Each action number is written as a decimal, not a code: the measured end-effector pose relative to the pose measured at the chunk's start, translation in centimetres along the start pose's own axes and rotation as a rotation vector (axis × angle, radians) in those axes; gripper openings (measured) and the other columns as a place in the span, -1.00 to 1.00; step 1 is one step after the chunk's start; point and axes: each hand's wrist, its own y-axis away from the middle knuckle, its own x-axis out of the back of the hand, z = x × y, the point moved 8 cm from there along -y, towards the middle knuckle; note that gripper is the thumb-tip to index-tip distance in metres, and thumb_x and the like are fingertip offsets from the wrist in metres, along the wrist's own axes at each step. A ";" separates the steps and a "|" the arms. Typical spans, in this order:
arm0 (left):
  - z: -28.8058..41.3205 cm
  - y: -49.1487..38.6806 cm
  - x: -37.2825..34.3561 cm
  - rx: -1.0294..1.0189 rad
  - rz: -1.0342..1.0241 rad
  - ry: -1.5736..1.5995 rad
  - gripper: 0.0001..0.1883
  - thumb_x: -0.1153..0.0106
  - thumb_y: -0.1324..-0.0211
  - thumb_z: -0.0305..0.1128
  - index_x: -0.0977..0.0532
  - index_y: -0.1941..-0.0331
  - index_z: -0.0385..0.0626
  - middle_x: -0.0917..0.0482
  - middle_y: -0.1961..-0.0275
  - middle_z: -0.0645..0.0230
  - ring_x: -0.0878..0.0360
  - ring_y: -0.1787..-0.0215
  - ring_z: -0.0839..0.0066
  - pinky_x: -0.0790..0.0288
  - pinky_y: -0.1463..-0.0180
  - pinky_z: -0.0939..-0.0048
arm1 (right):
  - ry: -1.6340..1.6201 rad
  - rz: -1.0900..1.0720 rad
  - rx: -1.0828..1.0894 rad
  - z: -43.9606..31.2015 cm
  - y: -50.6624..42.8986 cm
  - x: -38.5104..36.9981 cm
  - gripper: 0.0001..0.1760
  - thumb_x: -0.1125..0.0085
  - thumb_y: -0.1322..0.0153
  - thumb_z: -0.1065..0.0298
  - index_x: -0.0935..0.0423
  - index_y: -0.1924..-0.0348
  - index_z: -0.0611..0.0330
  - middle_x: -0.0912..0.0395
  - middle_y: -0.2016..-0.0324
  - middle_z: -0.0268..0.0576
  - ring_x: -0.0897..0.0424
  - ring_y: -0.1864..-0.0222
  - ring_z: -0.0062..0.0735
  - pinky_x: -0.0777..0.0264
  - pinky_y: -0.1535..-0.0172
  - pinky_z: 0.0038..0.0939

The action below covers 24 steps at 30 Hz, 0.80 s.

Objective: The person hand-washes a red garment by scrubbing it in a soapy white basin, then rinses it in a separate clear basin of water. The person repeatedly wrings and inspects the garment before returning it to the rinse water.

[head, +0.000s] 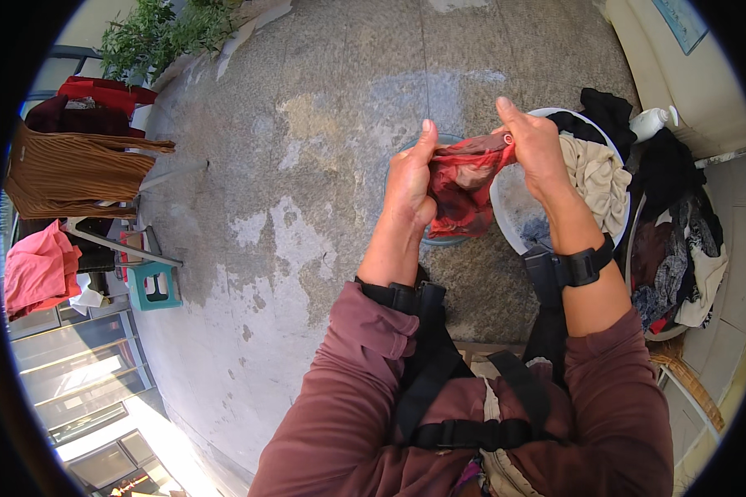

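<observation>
A red patterned cloth point(463, 186) hangs stretched between my two hands, and it looks wet. My left hand point(411, 177) grips its left upper corner, thumb pointing up. At the other corner, by a small pale ring, my right hand point(534, 146) pinches the cloth. Below the cloth is a blue basin point(446, 241), mostly hidden by it and by my left hand. Just right stands a white basin point(502, 227) with a beige garment point(594, 180), a dark piece and a bluish cloth point(536, 232) in cloudy water. My right forearm passes over this basin.
At the right, another basin point(665, 335) holds piled dark and pale clothes. A white pump bottle point(653, 124) stands near black clothing point(665, 168) by the wall. Left, a brown ribbed garment point(81, 168) and pink cloth point(43, 267) hang on a rack, near a teal stool point(155, 289).
</observation>
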 end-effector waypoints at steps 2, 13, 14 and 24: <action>0.0 -0.3 -0.1 0.044 -0.079 0.002 -0.32 0.01 -0.37 0.21 -0.55 0.23 -0.38 -0.69 0.18 -0.01 -0.70 0.14 0.23 -0.58 0.00 0.20 | -0.043 0.048 -0.231 0.2 0.4 1.6 -0.46 -0.22 -0.49 -0.09 -0.60 0.43 0.32 -0.60 0.53 -0.25 -0.52 0.55 -0.59 -0.37 0.43 -0.56; 1.8 -1.2 1.7 -0.080 0.006 -0.124 -0.47 -0.09 -0.38 0.03 -0.57 0.37 -0.32 -0.64 0.37 0.11 -0.65 0.36 0.31 -0.57 0.24 0.32 | 0.228 -0.443 -0.100 -4.0 2.9 -2.2 -0.47 -0.40 -0.37 -0.05 -0.60 0.08 0.28 -0.49 0.55 -0.39 -0.47 0.51 -0.65 -0.34 0.39 -0.59; 2.0 -1.2 1.7 -0.094 0.019 -0.115 -0.51 -0.12 -0.37 -0.01 -0.57 0.36 -0.31 -0.63 0.38 0.13 -0.64 0.36 0.33 -0.57 0.25 0.33 | 0.430 -0.489 -0.120 -3.6 3.4 -2.4 -0.30 -0.47 -0.30 -0.06 -0.57 0.00 0.45 -0.53 0.58 -0.32 -0.50 0.51 -0.65 -0.38 0.45 -0.53; 3.2 1.4 -1.0 -0.139 -0.193 -0.334 -0.67 -0.38 -0.13 -0.40 -0.58 0.05 -0.27 -0.65 0.18 0.28 -0.63 0.15 0.45 -0.54 0.06 0.40 | 0.860 -0.388 0.205 -5.4 3.8 -2.3 -0.76 -0.31 -0.13 0.35 -0.52 0.49 0.37 -0.56 0.40 0.04 -0.62 0.35 -0.10 -0.48 0.28 -0.25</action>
